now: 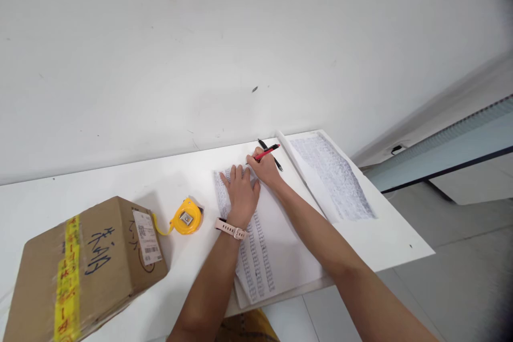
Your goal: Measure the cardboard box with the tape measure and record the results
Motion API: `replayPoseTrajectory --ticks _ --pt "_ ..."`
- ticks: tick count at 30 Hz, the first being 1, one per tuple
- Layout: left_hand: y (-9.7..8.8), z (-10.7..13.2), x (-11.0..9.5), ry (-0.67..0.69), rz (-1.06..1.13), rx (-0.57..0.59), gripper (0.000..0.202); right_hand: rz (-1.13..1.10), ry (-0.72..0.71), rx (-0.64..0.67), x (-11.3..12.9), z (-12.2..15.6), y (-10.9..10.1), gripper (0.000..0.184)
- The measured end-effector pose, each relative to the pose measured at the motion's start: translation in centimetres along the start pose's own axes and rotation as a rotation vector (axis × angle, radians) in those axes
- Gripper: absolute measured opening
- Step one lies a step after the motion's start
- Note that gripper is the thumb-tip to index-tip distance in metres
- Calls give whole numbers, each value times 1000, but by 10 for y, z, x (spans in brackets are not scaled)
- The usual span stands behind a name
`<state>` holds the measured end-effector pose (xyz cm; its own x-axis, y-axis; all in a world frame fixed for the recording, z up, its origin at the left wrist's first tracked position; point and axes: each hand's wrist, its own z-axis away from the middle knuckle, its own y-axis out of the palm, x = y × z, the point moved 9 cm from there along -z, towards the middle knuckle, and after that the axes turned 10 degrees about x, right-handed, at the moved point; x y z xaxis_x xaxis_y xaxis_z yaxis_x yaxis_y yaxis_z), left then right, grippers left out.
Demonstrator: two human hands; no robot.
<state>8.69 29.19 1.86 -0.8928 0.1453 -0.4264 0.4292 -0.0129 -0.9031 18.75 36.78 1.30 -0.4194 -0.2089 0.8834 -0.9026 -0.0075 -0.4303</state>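
Note:
My right hand [263,166] is closed around a red pen [267,153], its tip down at the upper part of a paper sheet [286,248]. Columns of handwriting run down the sheet's left side, while its right side is blank. Flat on the same sheet, with fingers spread, rests my left hand [241,192], just left of the pen; a pale pink watch band [231,228] circles that wrist. Behind the right hand a black pen [279,165] lies on the table, partly hidden by the hand.
A taped cardboard box [108,256] stands at the left. Beside it sits a yellow tape measure [188,218] with its tape end out toward the box. Another densely written sheet [332,176] lies at the right of the white table [393,240]. A white wall [224,53] rises behind.

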Motion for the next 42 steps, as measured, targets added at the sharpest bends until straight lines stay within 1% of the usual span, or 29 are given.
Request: replayPoseTrajectory --ticks 7,15,29,42 --pt "1 0 0 -7 9 4 37 21 -19 0 3 0 0 24" --pt "0 0 0 -7 3 -4 37 12 5 13 1 0 2 26" --pt "0 1 -1 -47 -34 37 39 2 -8 12 5 1 2 26" --pt "2 1 0 -46 -34 31 41 -16 -4 18 1 1 3 27"
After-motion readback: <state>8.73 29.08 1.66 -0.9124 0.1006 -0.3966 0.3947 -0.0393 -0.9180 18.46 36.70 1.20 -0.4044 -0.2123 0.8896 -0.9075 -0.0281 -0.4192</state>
